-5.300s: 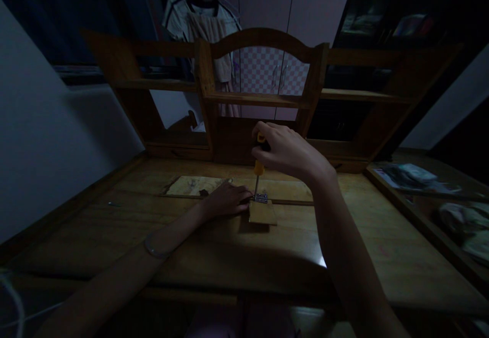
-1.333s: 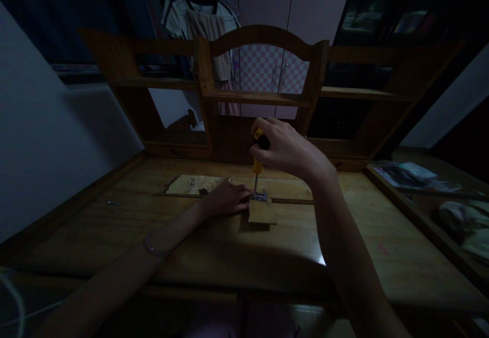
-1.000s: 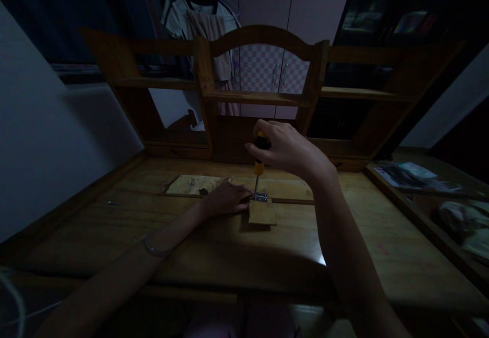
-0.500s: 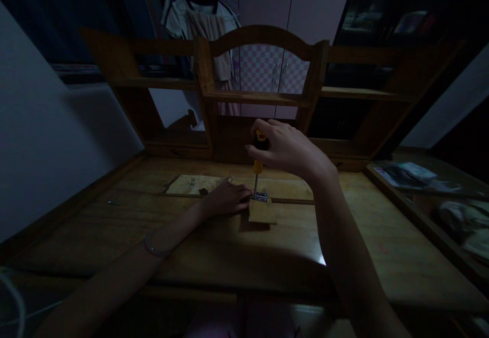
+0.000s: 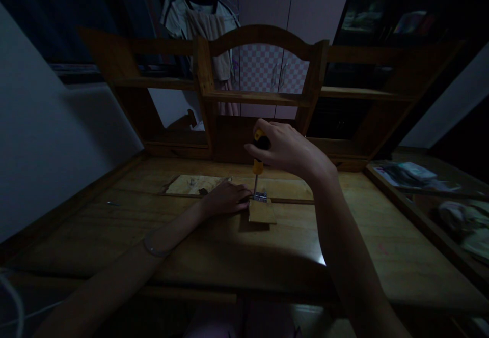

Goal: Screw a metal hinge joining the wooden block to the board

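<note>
My right hand [image 5: 287, 149] is wrapped round the top of a yellow-handled screwdriver [image 5: 257, 167] that stands upright. Its tip rests on a small metal hinge [image 5: 261, 196] at the far edge of a small wooden block [image 5: 262, 212]. A long flat board [image 5: 282, 189] lies just behind the block on the wooden desk [image 5: 214, 246]. Left of the hinge, my left hand [image 5: 225, 198] lies on the desk with its fingertips pressed against the block's left edge; a thin bracelet circles that forearm.
A wooden shelf unit [image 5: 263, 93] rises at the back of the desk. Clothes [image 5: 202, 22] hang behind it. Papers and clutter [image 5: 428, 180] lie on a side surface at the right. A small metal piece [image 5: 113, 203] lies on the desk at the left.
My right hand has shifted its grip slightly on the screwdriver handle, turning it in place. The left hand, block and hinge have stayed put.
</note>
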### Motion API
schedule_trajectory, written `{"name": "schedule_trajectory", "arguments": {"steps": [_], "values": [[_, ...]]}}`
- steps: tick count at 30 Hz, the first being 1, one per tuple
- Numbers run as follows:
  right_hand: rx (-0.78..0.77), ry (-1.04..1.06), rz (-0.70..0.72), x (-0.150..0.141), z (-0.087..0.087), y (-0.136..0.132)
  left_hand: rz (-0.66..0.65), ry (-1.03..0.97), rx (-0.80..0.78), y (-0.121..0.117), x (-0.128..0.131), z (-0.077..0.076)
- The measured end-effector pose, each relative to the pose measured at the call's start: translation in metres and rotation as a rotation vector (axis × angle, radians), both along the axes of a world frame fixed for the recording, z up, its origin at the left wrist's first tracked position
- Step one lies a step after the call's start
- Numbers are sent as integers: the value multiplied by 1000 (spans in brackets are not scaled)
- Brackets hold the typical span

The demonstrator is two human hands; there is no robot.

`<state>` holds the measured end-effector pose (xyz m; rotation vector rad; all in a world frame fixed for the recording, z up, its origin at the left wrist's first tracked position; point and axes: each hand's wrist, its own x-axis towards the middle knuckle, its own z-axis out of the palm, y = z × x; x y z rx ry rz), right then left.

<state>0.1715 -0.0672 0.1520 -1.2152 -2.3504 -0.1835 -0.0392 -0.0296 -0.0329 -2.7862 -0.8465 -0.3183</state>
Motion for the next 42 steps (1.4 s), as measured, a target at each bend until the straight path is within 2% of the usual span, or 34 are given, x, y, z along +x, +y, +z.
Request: {"name": "schedule_trajectory", "arguments": {"steps": [9, 37, 42], "values": [[-24, -1, 3, -1, 0, -3, -2, 1, 11, -1, 1, 3], [-42, 5, 38, -1, 1, -3, 0, -2, 25, 0, 0, 1], [-14, -50, -22, -2, 3, -6, 1, 21, 19, -1, 1, 4]]}}
